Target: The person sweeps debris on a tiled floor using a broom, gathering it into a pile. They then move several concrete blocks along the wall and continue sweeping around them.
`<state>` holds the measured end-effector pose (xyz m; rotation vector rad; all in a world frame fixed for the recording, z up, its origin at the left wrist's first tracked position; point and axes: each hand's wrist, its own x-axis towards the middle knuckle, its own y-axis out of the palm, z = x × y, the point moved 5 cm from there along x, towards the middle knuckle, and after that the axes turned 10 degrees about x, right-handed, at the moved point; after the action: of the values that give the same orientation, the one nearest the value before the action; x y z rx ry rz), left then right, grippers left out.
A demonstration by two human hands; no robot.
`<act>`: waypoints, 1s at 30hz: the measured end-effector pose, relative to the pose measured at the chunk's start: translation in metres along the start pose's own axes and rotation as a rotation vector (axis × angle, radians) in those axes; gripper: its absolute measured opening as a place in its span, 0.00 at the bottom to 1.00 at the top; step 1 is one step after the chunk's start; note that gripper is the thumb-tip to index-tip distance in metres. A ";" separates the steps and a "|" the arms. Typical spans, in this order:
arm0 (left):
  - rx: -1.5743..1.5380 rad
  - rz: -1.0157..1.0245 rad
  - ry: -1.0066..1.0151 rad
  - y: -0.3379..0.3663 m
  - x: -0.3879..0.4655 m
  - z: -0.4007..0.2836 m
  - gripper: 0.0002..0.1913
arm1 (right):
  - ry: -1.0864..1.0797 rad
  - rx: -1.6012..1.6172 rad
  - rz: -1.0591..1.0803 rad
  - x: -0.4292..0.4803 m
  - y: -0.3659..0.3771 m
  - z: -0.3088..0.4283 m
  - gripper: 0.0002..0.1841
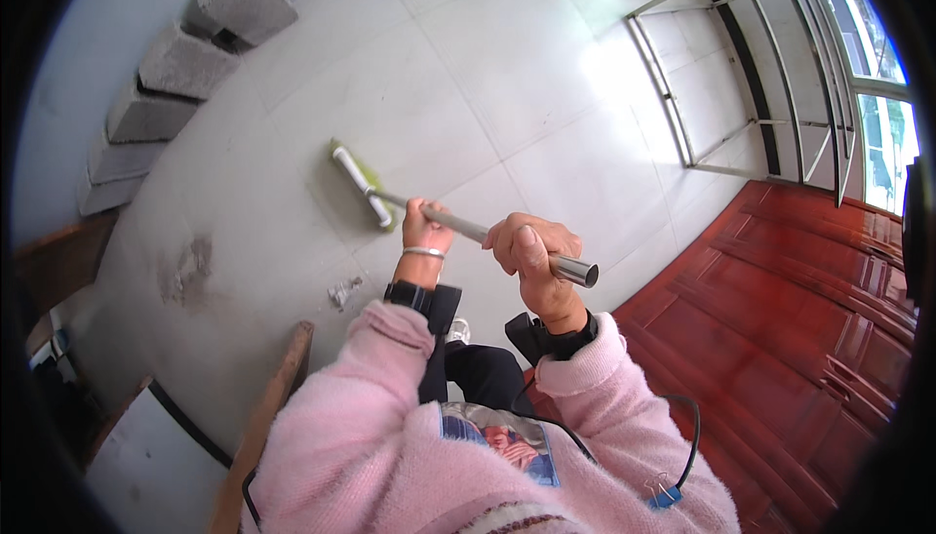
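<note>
A floor broom with a white head (363,189) and green bristles rests on the pale tiled floor (468,73). Its metal tube handle (464,227) slants up towards me. Lower on the tube, my left hand (425,225) is wrapped around it. Near the open top end, my right hand (537,260) grips the same handle, thumb lying along it. A small heap of whitish debris (344,291) lies left of my left wrist. Farther left, a brown dirt patch (189,271) marks the floor.
Grey concrete blocks (189,62) line the left wall. At right, a metal-tube frame (676,117) stands beyond a glossy red panelled door (775,300). A wooden board edge (274,395) rises close on my left. A black cable (695,431) hangs by my right sleeve.
</note>
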<state>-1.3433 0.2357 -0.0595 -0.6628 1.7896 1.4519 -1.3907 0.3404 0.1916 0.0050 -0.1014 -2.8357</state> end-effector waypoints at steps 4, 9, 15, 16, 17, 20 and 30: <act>0.006 -0.003 0.015 0.063 0.015 0.007 0.13 | -0.083 0.304 -0.039 0.042 -0.046 0.017 0.24; -0.006 0.217 -0.077 0.183 0.072 0.060 0.17 | -0.252 0.004 -0.053 0.093 -0.106 0.062 0.25; -0.029 0.180 -0.259 0.254 0.148 0.077 0.14 | -0.346 -0.202 0.270 0.167 -0.110 0.031 0.18; 0.040 0.135 -0.045 0.242 0.150 0.064 0.15 | -0.362 -0.101 0.250 0.174 -0.112 0.023 0.17; -0.041 0.005 -0.102 0.228 0.154 0.055 0.17 | -0.349 -0.091 0.279 0.182 -0.115 0.016 0.16; 0.113 0.008 0.018 0.193 0.147 0.024 0.19 | -0.282 0.061 0.320 0.189 -0.124 0.004 0.14; 0.112 0.043 -0.106 0.257 0.141 0.065 0.06 | 0.024 0.173 -0.242 0.212 -0.323 0.019 0.07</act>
<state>-1.6121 0.3658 -0.0243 -0.4835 1.7977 1.3773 -1.6899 0.5856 0.1898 0.0945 -0.3642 -3.0565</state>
